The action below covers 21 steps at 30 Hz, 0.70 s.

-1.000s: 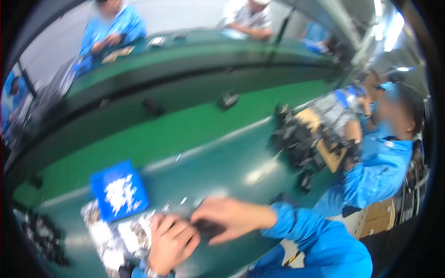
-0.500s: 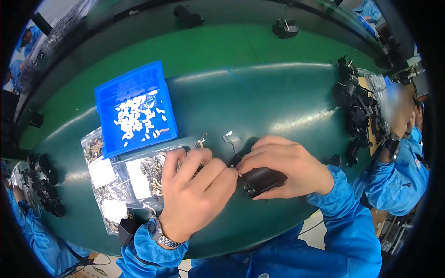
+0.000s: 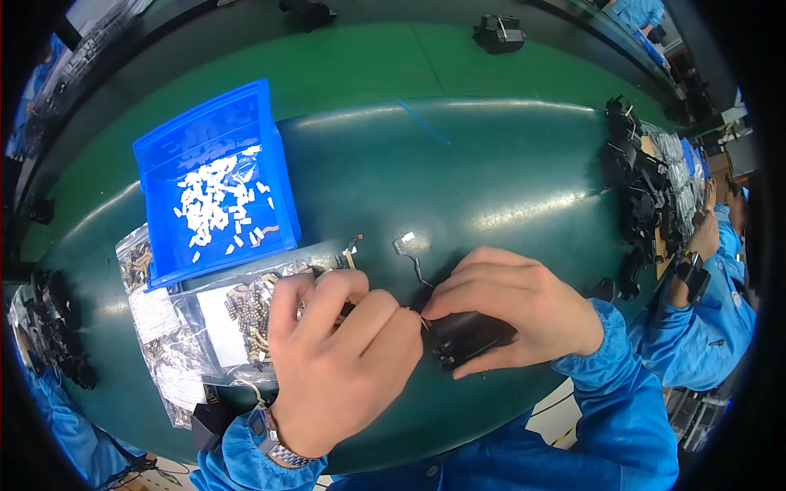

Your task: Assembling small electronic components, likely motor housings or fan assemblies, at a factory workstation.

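My right hand [image 3: 520, 311] grips a black plastic housing [image 3: 471, 337] from above and the right, its thumb along the lower side. Close to the housing's left end, my left hand [image 3: 348, 360] is closed in a pinch. What its fingertips hold is too small and hidden to make out. A thin dark cable [image 3: 417, 266] with a white connector runs from behind my right fingertips over the table. Just beyond my left knuckles, the tip of a small flex cable [image 3: 354, 250] sticks out beside a clear bag [image 3: 214, 323] of small gold-and-black cables.
A blue bin [image 3: 286, 192] with many small white pieces stands at the left, on the bags. Black housings are piled at the far right [image 3: 643, 188] and far left [image 3: 61, 327] of the green table [image 3: 360, 172]. Co-workers in blue sit on both sides.
The view has shifted slightly, so the bin and bags appear further left. Both hands keep nearly the same hold, with the housing a little lower in the picture.
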Each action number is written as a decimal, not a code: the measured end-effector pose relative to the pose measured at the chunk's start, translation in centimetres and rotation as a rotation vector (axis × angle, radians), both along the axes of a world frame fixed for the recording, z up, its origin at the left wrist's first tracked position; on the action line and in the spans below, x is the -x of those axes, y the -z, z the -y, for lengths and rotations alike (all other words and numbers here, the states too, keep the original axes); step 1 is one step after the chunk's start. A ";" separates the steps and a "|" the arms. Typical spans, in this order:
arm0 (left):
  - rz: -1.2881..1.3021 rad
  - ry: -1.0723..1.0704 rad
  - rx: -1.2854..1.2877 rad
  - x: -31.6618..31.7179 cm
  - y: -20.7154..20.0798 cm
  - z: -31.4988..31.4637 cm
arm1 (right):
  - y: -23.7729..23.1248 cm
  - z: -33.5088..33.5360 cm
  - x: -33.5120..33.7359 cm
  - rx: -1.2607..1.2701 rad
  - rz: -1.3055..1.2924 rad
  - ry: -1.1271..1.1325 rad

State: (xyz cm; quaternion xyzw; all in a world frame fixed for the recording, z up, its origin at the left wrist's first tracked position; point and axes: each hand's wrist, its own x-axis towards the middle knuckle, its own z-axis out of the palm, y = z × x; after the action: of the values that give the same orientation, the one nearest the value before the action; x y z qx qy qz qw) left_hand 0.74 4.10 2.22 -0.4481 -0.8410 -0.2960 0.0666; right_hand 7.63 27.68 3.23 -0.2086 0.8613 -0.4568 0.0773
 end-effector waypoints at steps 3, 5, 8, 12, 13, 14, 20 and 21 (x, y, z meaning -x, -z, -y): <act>-0.012 -0.017 0.005 0.1 -0.3 -0.1 | -0.2 0.0 0.1 -0.002 0.009 0.008; -0.025 -0.022 0.006 0.2 -0.2 0.0 | -0.4 0.0 0.1 -0.013 -0.001 0.006; -0.025 0.012 0.020 0.1 -0.2 0.3 | -0.3 0.0 0.2 -0.024 -0.026 0.010; 0.027 0.001 0.003 0.2 0.0 0.4 | -0.2 0.2 0.3 -0.006 0.025 -0.001; 0.034 -0.004 -0.022 0.2 0.2 0.5 | -0.2 0.3 0.3 -0.009 0.021 -0.001; 0.030 -0.005 -0.025 0.2 0.6 0.6 | -0.3 0.3 0.3 -0.025 0.022 0.011; 0.110 -0.014 -0.168 0.9 0.1 0.8 | -0.2 0.1 0.0 -0.052 0.000 0.073; 0.179 0.099 -0.183 1.2 -0.1 1.0 | 0.0 0.0 0.0 -0.051 -0.017 0.078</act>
State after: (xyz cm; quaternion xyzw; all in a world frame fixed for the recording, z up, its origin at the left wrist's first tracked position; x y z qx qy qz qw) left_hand -0.43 3.06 2.34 -0.4529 -0.7900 -0.4130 0.0171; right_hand 7.66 27.71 3.28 -0.1768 0.8808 -0.4355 0.0574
